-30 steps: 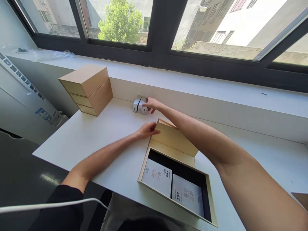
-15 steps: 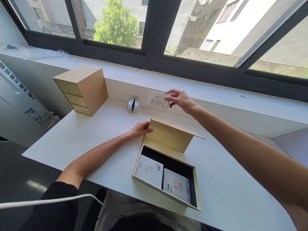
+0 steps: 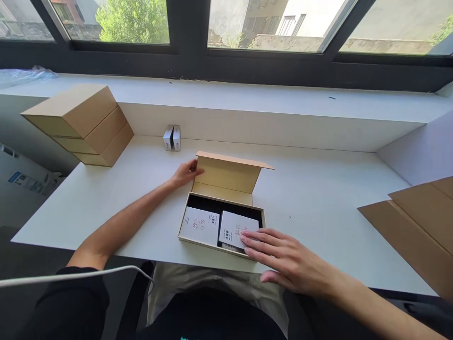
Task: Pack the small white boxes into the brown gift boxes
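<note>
An open kraft gift box (image 3: 187,238) with a black inside lies at the desk's front edge. Its lid (image 3: 228,174) stands up at the back. My left hand (image 3: 184,174) grips the lid's left edge. Two small white packets lie inside: one on the left (image 3: 200,225) and one on the right (image 3: 236,229). My right hand (image 3: 283,259) lies flat with fingers stretched out, fingertips on the right packet. Two more small white boxes (image 3: 172,138) stand against the ledge behind.
A stack of three closed kraft boxes (image 3: 81,123) sits at the back left of the white desk (image 3: 318,198). Flat brown cardboard (image 3: 417,226) overhangs the right side. A window ledge runs along the back. A white cable (image 3: 71,276) crosses my lap.
My right hand took one white packet from the row by the ledge, carried it back and laid it in the box's right side. The left hand stayed on the lid.
</note>
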Motion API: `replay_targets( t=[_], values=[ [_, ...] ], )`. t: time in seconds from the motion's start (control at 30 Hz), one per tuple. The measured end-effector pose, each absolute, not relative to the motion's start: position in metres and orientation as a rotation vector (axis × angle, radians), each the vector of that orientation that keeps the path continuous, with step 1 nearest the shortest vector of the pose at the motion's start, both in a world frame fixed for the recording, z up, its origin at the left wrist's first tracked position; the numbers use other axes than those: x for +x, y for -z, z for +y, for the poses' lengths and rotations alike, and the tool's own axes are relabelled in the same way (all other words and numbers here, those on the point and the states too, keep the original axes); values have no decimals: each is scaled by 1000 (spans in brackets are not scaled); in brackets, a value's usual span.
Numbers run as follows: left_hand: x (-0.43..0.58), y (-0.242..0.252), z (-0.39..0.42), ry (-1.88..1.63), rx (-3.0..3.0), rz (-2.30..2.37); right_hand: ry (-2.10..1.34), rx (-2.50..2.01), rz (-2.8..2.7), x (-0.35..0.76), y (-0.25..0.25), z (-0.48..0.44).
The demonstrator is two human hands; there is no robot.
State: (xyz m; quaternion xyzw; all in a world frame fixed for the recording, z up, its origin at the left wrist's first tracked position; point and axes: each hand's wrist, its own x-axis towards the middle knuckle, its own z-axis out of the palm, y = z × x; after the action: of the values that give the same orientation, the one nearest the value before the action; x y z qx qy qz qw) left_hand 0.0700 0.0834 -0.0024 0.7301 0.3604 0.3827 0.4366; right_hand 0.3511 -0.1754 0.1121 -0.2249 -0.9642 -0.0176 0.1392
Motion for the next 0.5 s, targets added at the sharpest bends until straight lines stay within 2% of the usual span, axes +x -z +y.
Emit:
replay_targets(
  t=[0.17, 0.5],
  values=[
    [70, 1, 80, -947, 1809, 919, -142, -722, -2519, 342, -105, -158],
    [71, 1, 79, -976, 1823, 955, -263, -819, -2909, 303, -89, -123]
  ],
)
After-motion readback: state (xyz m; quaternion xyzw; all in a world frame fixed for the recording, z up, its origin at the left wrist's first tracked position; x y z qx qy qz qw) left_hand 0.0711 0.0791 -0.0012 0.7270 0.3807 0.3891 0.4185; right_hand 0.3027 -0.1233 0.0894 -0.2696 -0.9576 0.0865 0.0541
